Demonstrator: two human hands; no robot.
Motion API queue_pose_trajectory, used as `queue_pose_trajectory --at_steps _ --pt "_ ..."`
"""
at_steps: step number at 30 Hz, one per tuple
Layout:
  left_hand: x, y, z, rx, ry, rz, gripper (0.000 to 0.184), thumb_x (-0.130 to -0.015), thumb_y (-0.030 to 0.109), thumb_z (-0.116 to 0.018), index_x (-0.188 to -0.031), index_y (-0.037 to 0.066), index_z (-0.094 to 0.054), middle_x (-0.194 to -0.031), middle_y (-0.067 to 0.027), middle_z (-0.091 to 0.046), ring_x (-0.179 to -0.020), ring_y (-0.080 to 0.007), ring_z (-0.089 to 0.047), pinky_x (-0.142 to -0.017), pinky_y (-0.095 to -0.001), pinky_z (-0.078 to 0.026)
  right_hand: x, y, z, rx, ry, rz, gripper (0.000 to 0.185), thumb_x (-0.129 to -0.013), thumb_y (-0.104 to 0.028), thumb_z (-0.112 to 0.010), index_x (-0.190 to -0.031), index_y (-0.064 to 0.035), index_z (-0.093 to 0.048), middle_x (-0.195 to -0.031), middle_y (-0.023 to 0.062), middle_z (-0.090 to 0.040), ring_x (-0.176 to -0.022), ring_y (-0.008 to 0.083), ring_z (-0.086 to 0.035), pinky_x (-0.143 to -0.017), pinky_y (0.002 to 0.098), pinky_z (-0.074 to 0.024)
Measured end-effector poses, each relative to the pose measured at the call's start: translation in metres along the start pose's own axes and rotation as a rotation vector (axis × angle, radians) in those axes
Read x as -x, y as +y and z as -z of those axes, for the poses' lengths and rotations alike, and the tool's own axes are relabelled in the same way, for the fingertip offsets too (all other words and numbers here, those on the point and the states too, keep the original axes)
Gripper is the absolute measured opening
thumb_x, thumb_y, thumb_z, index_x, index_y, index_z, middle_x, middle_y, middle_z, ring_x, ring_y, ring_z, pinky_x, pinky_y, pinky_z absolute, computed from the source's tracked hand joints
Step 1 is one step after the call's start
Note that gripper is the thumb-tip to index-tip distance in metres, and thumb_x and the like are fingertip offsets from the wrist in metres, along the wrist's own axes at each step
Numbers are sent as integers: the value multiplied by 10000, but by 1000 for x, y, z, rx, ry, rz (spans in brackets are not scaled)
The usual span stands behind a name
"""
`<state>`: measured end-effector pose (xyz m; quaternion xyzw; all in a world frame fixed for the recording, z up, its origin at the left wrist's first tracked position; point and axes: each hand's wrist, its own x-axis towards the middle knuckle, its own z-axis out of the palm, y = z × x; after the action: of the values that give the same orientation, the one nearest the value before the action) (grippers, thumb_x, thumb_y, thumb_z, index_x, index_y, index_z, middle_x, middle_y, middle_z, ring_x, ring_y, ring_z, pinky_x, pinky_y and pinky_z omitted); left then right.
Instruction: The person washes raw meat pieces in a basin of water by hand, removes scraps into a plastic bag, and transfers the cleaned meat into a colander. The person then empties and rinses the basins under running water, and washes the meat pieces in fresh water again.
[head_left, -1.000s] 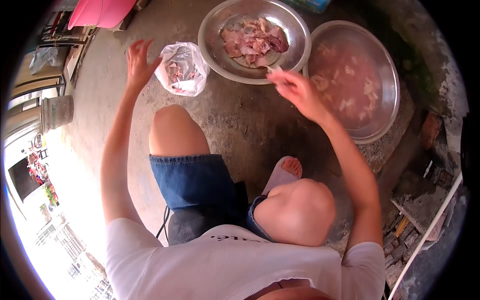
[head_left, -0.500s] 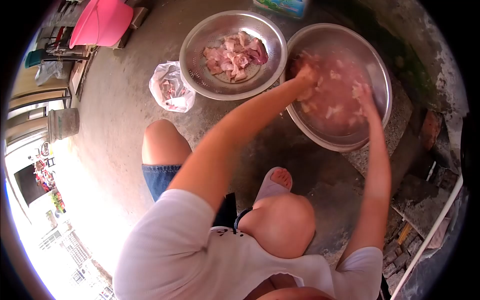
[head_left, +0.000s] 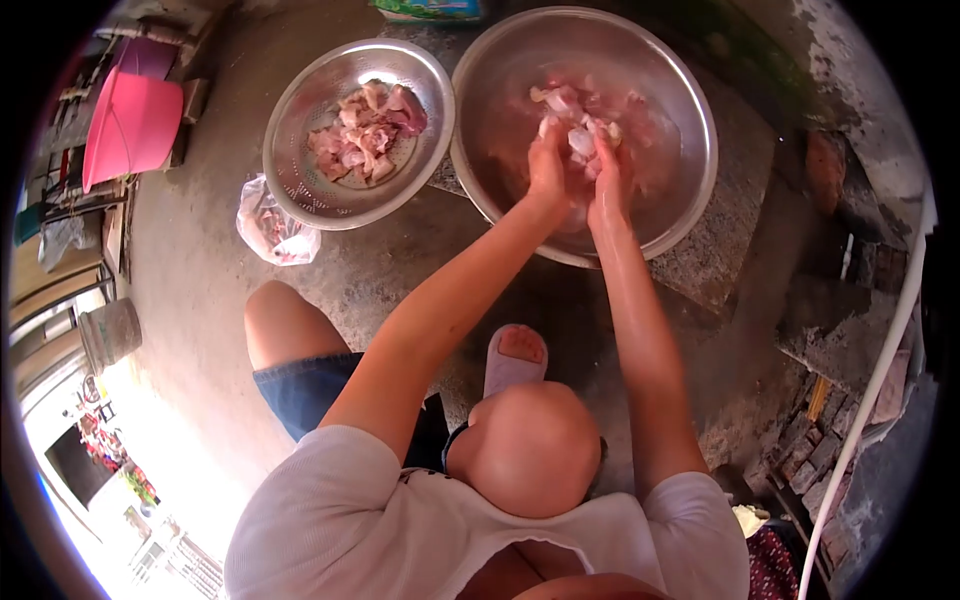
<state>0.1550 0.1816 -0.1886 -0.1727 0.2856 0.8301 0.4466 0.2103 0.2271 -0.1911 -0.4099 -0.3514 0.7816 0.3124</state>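
Inside a large metal basin (head_left: 697, 170) of pinkish, cloudy water, my left hand (head_left: 547, 168) and my right hand (head_left: 609, 178) are close together. Between them they cup a clump of raw meat pieces (head_left: 580, 140). The fingers of both hands curve round the clump and are partly hidden by it. More pale pink pieces show in the water just beyond my fingertips. Left of the basin is a metal colander (head_left: 290, 165) with a pile of raw meat (head_left: 365, 130) in it.
A clear plastic bag (head_left: 275, 228) with scraps inside lies on the concrete floor below the colander. A pink tub (head_left: 135, 125) is at the upper left. At the right, a white pipe (head_left: 880, 390) runs beside broken bricks. My knee and slippered foot are below the basin.
My hands were apart in the water; they have come together round a clump of meat. The view has shifted, so the basin and colander sit farther left.
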Motion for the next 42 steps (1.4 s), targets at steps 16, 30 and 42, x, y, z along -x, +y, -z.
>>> queue_pose_trajectory --at_steps 16,30,42 --pt "55 13 -75 -386 -176 -410 295 -848 319 -502 -912 35 -548 -859 -37 -555 -742 -125 -528 -654 -260 -439 50 -71 -43 226 -11 658 188 -830 -129 -510 -943 20 -527 -884 69 -572 -782 124 -537 -704 240 -445" --pt "56 11 -73 -433 -313 -497 250 -884 274 -470 -881 37 -549 -808 -14 -550 -722 -87 -509 -632 -230 -424 53 -69 -43 206 57 723 194 -824 -142 -494 -913 27 -532 -855 70 -569 -767 134 -525 -689 258 -436" --pt "71 244 -13 -855 -53 -686 375 -842 337 -436 -1070 59 -542 -958 -75 -568 -844 -152 -565 -705 -256 -479 65 7 -225 265 -601 487 285 -813 -249 -552 -1004 -41 -511 -905 123 -538 -794 200 -571 -639 316 -461"
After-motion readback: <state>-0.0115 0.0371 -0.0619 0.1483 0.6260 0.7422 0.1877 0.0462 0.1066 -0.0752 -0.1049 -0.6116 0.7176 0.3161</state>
